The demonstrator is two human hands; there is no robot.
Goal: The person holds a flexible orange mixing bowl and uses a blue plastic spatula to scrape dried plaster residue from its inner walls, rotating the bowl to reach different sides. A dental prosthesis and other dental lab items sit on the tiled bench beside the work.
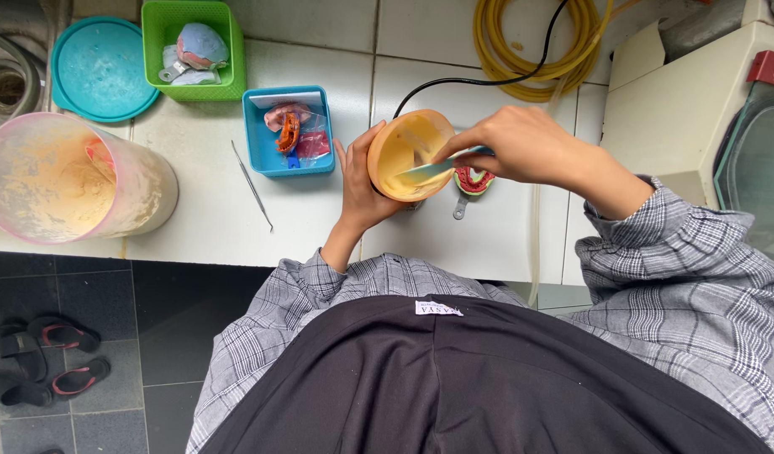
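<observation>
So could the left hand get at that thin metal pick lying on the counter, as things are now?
Probably not right away: the left hand is busy cupping the orange bowl. The thin metal pick lies just beside it on bare counter, with nothing between.

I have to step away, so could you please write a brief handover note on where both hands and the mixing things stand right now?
Left hand: cups the orange mixing bowl, tilted above the white tiled counter.
Right hand: holds a spatula, blade inside the bowl.
Done: pale paste already coats the bowl.
Left: the impression tray lies on the counter under the right hand; whether it is filled cannot be told. Blue basket with bagged models sits to the left, untouched.
</observation>
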